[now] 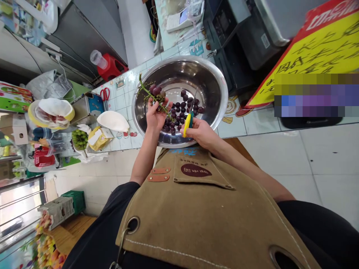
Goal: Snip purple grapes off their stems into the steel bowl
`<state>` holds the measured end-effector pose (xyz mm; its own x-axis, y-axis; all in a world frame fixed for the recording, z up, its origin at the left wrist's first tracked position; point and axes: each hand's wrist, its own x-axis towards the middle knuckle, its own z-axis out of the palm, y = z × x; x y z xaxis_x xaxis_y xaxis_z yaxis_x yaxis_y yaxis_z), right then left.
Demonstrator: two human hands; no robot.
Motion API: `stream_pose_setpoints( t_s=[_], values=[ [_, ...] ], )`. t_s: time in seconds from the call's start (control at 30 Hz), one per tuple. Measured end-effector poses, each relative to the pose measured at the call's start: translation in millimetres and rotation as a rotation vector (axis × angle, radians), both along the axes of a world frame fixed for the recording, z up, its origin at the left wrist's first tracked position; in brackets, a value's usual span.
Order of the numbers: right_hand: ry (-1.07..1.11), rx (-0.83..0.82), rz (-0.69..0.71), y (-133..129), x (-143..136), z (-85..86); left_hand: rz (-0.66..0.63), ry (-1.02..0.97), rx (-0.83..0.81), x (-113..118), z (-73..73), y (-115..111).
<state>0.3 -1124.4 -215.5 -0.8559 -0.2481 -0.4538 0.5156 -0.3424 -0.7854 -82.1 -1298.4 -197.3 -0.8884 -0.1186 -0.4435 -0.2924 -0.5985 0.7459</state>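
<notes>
My left hand (157, 114) is closed round a bunch of grapes (155, 91), mostly bare green stem with a few purple grapes still attached. It is held over the left side of a large steel bowl (221, 93). Scissors (189, 121) with yellow and green handles are in my right hand (200, 130), above the bowl's near right part. Their blades point up and away from me, slightly apart as far as I can see. Several loose dark grapes (182, 106) lie in the bottom of the bowl.
Left of the bowl lie a white foam-like piece (113, 120), red-handled scissors (104, 94) and green grapes (80, 139). A red stool-like item (112, 67) stands behind. A yellow handwritten sign (316, 56) and dark equipment (232, 33) are on the right; a white scale (185, 16) sits beyond.
</notes>
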Motion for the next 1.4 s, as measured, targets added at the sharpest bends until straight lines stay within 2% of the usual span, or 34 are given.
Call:
stream_pose_setpoints(
  t_s=[0.1, 0.2, 0.27, 0.4, 0.57, 0.67, 0.9, 1.07, 1.27, 1.4],
  values=[
    [-0.034, 0.058, -0.125, -4, -8, -4.1, -0.033, 0.037, 0.001, 2, -0.8, 1],
    [-0.068, 0.021, -0.157, -1, -13, 0.9, -0.062, 0.069, 0.027, 4, 1.7, 1],
    [-0.103, -0.106, -0.065, 4, -13, 6.9, -0.087, 0.083, 0.051, 7, 5.7, 1],
    [-0.153, -0.427, 0.230, 10, -9, 15.8, -0.140, 0.086, 0.069, 9, 13.8, 0],
    [-0.105, -0.643, 0.498, 6, -4, 23.4, -0.180, 0.029, 0.065, 7, 11.9, 1],
    [-0.111, -0.732, 0.578, 3, -5, 26.6, -0.170, -0.027, 0.016, 4, 8.3, 5],
    [-0.190, -0.933, 0.620, 1, -11, 21.4, -0.164, -0.094, 0.008, 6, 8.4, 11],
    [-0.247, -0.975, 0.568, 2, -12, 25.9, -0.209, -0.084, 0.024, 10, 0.8, 8],
    [-0.360, -0.866, 0.546, 7, -7, 39.7, -0.198, -0.070, -0.034, 9, -4.4, 4],
    [-0.396, -0.833, 0.541, 7, -8, 43.6, -0.209, -0.074, -0.032, 8, -0.9, 4]
  ],
)
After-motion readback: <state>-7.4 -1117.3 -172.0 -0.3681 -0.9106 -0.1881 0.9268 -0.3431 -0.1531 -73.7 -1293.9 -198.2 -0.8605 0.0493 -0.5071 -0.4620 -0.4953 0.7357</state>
